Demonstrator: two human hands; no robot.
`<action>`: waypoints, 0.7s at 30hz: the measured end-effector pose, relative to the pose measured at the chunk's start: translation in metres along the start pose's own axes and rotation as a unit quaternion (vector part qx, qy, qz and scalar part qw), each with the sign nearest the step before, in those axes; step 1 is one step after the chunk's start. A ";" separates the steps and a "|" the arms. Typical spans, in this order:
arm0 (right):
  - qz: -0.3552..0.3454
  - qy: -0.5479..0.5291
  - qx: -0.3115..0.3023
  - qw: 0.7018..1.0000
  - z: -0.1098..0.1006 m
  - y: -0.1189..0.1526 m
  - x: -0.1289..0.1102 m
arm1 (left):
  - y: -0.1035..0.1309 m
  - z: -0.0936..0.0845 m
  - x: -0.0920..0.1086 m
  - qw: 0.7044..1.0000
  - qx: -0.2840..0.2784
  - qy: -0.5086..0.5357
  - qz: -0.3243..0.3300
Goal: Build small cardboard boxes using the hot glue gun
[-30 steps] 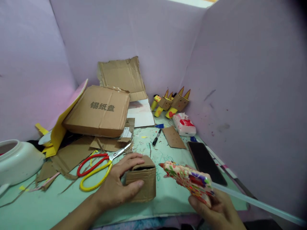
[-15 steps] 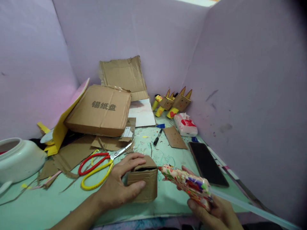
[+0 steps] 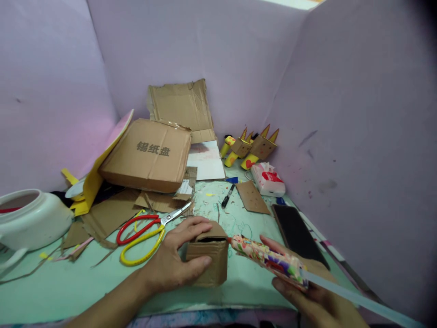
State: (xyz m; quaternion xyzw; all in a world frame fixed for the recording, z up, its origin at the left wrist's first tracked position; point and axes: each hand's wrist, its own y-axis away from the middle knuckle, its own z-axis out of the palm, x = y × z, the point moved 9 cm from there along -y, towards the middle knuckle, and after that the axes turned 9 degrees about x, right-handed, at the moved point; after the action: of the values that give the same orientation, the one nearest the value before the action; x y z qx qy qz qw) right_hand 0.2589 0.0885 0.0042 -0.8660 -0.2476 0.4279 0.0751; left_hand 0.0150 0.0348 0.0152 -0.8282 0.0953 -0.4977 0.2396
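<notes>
My left hand (image 3: 184, 255) grips a small brown cardboard box (image 3: 215, 264) from its left side, thumb on the front and fingers over the top. A dark gap runs along the box's upper edge under its flap. In my right hand (image 3: 307, 291) is a glue gun (image 3: 269, 257) wrapped in floral patterned covering, with a long translucent glue stick (image 3: 355, 296) out of its back. The gun's reddish nozzle is at the right corner of that gap; whether it touches is too small to tell. Red-and-yellow-handled scissors (image 3: 150, 237) lie open left of my left hand.
A large cardboard box (image 3: 150, 155) leans among cardboard scraps at the back left, near a white pot (image 3: 37, 223). Behind my right hand lie a phone (image 3: 297, 232), a flat cardboard piece (image 3: 252, 197), a black marker (image 3: 228, 196) and a tissue pack (image 3: 268, 179). Cardboard animal figures (image 3: 262, 146) stand at the back.
The view has shifted slightly, so things sit a little further right. My right hand has tilted the glue gun somewhat, its nozzle staying at the box's corner. The left hand's grip is unchanged.
</notes>
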 end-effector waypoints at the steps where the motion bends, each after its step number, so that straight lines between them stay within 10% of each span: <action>1: -0.019 0.024 -0.022 0.999 0.000 -0.004 -0.004 | 0.000 0.000 -0.001 1.000 0.004 0.003 0.000; 21: -0.180 0.041 -0.045 0.982 -0.001 -0.028 -0.069 | -0.002 0.000 0.000 0.999 0.001 0.015 -0.040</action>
State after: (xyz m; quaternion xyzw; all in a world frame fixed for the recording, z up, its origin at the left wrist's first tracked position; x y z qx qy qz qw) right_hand 0.2138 0.0789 0.0627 -0.8266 -0.4155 0.3595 0.1217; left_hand 0.0145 0.0367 0.0167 -0.8236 0.0650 -0.5193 0.2186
